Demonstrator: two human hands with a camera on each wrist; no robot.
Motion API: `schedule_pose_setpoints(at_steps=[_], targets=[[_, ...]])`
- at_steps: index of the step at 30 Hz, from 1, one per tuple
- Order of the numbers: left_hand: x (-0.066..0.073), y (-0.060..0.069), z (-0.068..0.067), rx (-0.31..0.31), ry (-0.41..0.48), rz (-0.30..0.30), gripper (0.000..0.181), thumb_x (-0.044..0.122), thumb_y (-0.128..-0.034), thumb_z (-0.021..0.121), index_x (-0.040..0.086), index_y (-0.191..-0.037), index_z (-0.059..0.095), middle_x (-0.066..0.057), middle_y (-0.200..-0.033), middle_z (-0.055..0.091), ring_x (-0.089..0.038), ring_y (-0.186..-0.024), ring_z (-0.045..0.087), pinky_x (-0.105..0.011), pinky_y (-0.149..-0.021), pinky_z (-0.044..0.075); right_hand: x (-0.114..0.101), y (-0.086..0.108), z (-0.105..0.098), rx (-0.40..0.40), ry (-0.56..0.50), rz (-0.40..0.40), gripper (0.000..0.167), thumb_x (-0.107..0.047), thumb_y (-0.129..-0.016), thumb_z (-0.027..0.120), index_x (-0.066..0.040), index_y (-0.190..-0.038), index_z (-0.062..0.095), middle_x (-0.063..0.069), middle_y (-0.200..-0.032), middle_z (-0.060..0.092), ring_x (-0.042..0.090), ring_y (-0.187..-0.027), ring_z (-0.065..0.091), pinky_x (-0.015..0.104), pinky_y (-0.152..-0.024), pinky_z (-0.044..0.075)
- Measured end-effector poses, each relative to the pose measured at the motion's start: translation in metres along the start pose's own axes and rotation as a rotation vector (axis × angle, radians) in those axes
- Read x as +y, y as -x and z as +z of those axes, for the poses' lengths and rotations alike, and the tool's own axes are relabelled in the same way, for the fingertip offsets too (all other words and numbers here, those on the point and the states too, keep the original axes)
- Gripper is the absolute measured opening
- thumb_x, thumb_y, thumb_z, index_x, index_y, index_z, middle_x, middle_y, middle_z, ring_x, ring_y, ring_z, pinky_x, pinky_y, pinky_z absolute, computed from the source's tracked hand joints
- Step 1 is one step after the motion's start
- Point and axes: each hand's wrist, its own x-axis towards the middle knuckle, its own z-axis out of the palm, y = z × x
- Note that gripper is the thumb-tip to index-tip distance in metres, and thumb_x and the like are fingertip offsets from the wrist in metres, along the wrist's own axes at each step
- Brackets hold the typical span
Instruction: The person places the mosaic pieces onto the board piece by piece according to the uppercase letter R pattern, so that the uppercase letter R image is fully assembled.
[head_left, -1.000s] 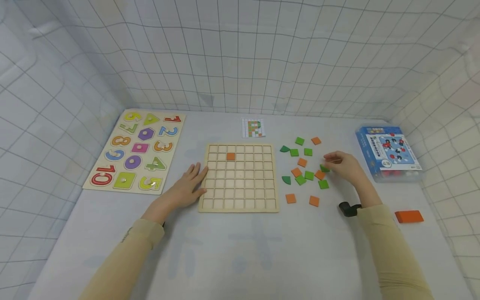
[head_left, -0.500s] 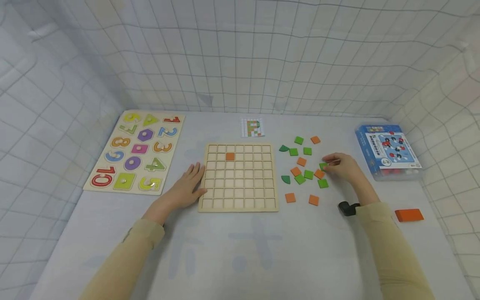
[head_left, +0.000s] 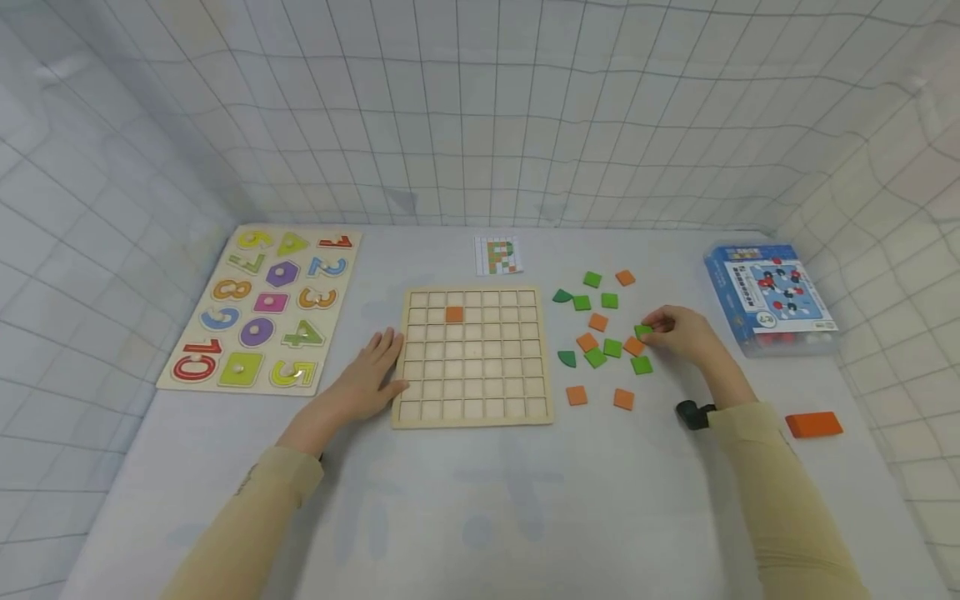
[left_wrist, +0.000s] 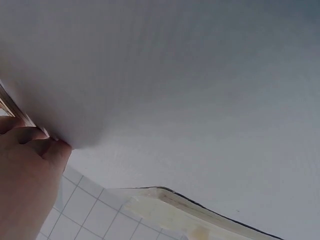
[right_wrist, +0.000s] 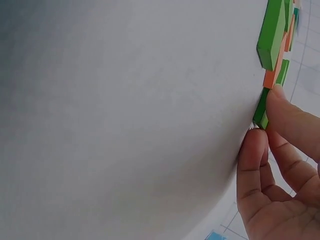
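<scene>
A wooden grid board [head_left: 474,427] lies at the middle of the table with one orange square tile [head_left: 454,314] in a cell of its second row. My left hand [head_left: 366,385] rests at the board's left edge, fingers straight and slightly spread. To the right, my right hand [head_left: 681,335] pinches a green square tile [head_left: 643,332] between thumb and fingers at the right side of the loose tiles. In the right wrist view the thumb and fingertips meet this green tile [right_wrist: 261,111], low against the table; an orange tile [right_wrist: 270,77] lies just beyond.
Several loose green and orange squares [head_left: 612,348] and two dark green quarter-round pieces [head_left: 567,358] lie right of the board. A small pattern card [head_left: 498,256] sits behind it. A number puzzle [head_left: 258,308] is at left; a blue boxed set [head_left: 772,298] and orange block [head_left: 814,424] at right.
The green tile at my right fingertips shows more of its face than a second ago. My left hand stays at the board's edge. The head view has shifted slightly.
</scene>
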Motion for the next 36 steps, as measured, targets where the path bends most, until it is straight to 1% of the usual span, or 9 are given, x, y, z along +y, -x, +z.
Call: schedule_pose_setpoints(at_steps=[7,11,16,19,22,25,28,32,36], targets=[[0.0,0.002,-0.002,0.005,0.01,0.01,0.075,0.025,-0.1025,0.051,-0.008,-0.154,0.008,-0.029,-0.162,-0.001,-0.048,-0.149,-0.003,-0.062,-0.121,0.006,-0.003,0.001,-0.001,-0.006,0.012,0.011,0.031,-0.015,-0.092,0.068,0.003,-0.114,0.056,0.02,-0.107,0.056,0.032,-0.1,0.051,0.039,-0.083,0.045],[-0.001,0.003,-0.003,0.007,0.01,0.011,0.075,0.023,-0.1024,0.051,-0.009,-0.154,0.008,-0.03,-0.162,-0.001,-0.048,-0.149,-0.003,-0.062,-0.121,0.006,-0.001,0.0,-0.005,-0.033,0.007,-0.013,0.031,-0.018,-0.092,0.067,0.002,-0.114,0.057,0.02,-0.109,0.057,0.032,-0.1,0.052,0.039,-0.084,0.045],[-0.002,0.002,-0.001,-0.001,0.009,0.02,0.074,0.023,-0.1026,0.05,-0.009,-0.154,0.007,-0.03,-0.162,-0.001,-0.048,-0.149,-0.003,-0.062,-0.121,0.005,0.003,0.003,-0.012,-0.067,-0.019,-0.035,0.033,-0.024,-0.094,0.066,0.0,-0.116,0.059,0.018,-0.109,0.061,0.028,-0.098,0.056,0.035,-0.083,0.046],[-0.002,0.001,0.0,0.0,0.011,0.016,0.074,0.023,-0.1026,0.05,-0.008,-0.154,0.007,-0.03,-0.162,-0.001,-0.048,-0.149,-0.003,-0.062,-0.121,0.005,-0.003,0.004,-0.013,-0.057,-0.054,-0.043,0.036,-0.029,-0.094,0.066,-0.002,-0.117,0.059,0.014,-0.109,0.062,0.023,-0.095,0.056,0.032,-0.083,0.046],[-0.001,0.001,0.0,0.003,0.011,0.011,0.074,0.022,-0.1025,0.051,-0.008,-0.154,0.007,-0.029,-0.162,0.0,-0.048,-0.15,-0.003,-0.062,-0.121,0.006,-0.018,0.002,-0.008,-0.044,-0.116,-0.066,0.039,-0.033,-0.094,0.066,-0.003,-0.119,0.059,0.013,-0.109,0.062,0.021,-0.094,0.058,0.031,-0.084,0.047],[0.0,0.001,-0.001,0.001,0.004,0.007,0.074,0.022,-0.1024,0.05,-0.008,-0.154,0.007,-0.029,-0.162,0.0,-0.048,-0.15,-0.003,-0.061,-0.121,0.006,-0.041,-0.002,0.004,-0.046,-0.177,-0.103,0.04,-0.034,-0.095,0.065,-0.003,-0.12,0.06,0.013,-0.111,0.064,0.021,-0.095,0.061,0.032,-0.087,0.049],[0.0,0.001,-0.001,-0.002,0.0,0.007,0.074,0.022,-0.1024,0.05,-0.008,-0.155,0.007,-0.029,-0.162,-0.001,-0.048,-0.149,-0.003,-0.062,-0.121,0.006,-0.07,-0.007,0.019,-0.076,-0.244,-0.136,0.038,-0.031,-0.095,0.065,-0.005,-0.122,0.06,0.013,-0.114,0.065,0.025,-0.098,0.063,0.036,-0.087,0.051],[-0.001,0.0,-0.001,0.001,0.002,0.015,0.074,0.022,-0.1022,0.051,-0.008,-0.154,0.007,-0.03,-0.162,-0.001,-0.049,-0.149,-0.003,-0.063,-0.121,0.006,-0.109,-0.016,0.04,-0.107,-0.335,-0.181,0.033,-0.025,-0.095,0.067,-0.005,-0.121,0.062,0.014,-0.113,0.066,0.031,-0.1,0.066,0.041,-0.088,0.055],[-0.004,-0.001,0.001,0.006,0.001,0.02,0.074,0.022,-0.102,0.051,-0.009,-0.154,0.008,-0.03,-0.161,0.0,-0.049,-0.149,-0.003,-0.063,-0.12,0.006,-0.14,-0.028,0.063,-0.142,-0.365,-0.228,0.03,-0.019,-0.094,0.067,-0.002,-0.118,0.063,0.014,-0.108,0.067,0.033,-0.098,0.068,0.04,-0.09,0.057]])
